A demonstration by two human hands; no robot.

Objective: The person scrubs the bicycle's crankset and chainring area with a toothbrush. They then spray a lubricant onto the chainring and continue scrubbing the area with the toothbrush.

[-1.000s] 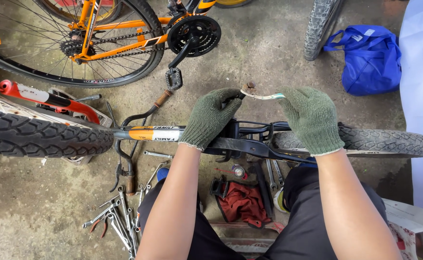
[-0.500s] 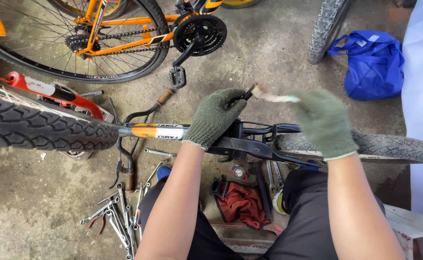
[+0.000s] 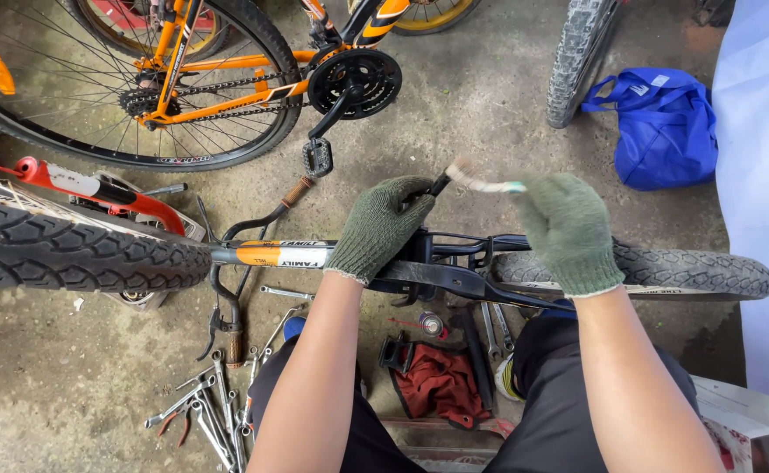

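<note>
A small bicycle lies upside down across my lap, its dark frame (image 3: 455, 278) running left to right between a knobby front tyre (image 3: 69, 254) and a rear tyre (image 3: 691, 267). My left hand (image 3: 380, 226), in a green knit glove, grips the frame and pinches a dark stub near the seat post. My right hand (image 3: 568, 229), also gloved, holds a small brush (image 3: 481, 181) with a pale handle; its tip sits by the left fingers and looks motion-blurred.
An orange bicycle (image 3: 227, 79) stands behind. Another tyre (image 3: 577, 57) and a blue bag (image 3: 660, 127) sit at back right. Several wrenches (image 3: 209, 407) lie on the concrete at lower left. A red rag (image 3: 437, 385) lies between my legs. A red-framed part (image 3: 95, 188) rests at left.
My right hand lifted off the frame and moved the brush toward the left hand's fingers. The left hand keeps its grip on the frame.
</note>
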